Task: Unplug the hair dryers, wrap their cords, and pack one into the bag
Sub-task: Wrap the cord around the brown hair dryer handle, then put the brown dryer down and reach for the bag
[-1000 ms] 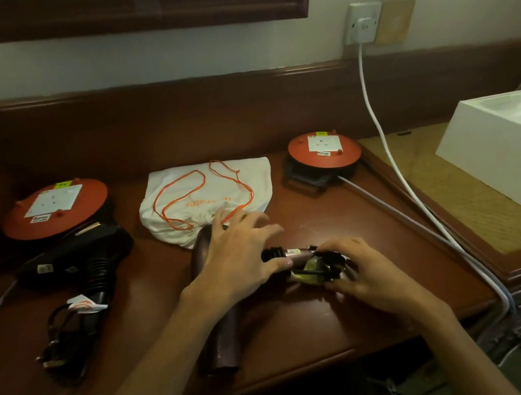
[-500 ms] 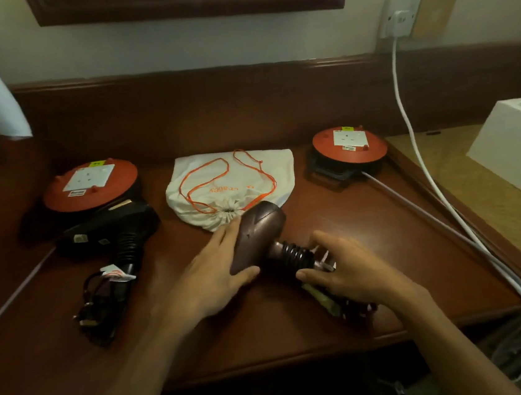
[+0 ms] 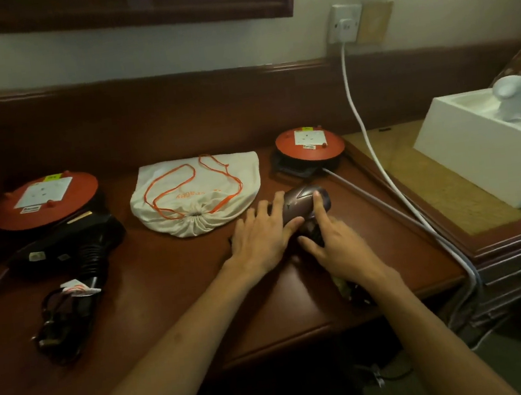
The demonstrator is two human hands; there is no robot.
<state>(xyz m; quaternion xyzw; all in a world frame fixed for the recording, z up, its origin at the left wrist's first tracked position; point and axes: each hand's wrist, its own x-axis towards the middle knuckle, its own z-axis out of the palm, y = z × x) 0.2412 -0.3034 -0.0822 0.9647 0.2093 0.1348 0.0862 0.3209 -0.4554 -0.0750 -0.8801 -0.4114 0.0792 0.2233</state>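
- Wooden desk, near edge bare between the two forearms
- Black hair dryer lies at the left, its cord bundled in front of it with a white tag (plug end hard to make out)
- Left hand rests flat, fingers spread, against the left side of the brown hair dryer
- Right hand lies on the same dryer, index finger straight along its top and thumb reaching under; the handle is mostly hidden
- White drawstring bag with orange cord lies just left of that dryer, mouth cinched
- Two orange cable reels flank it at the back
- White cable hangs from the wall socket
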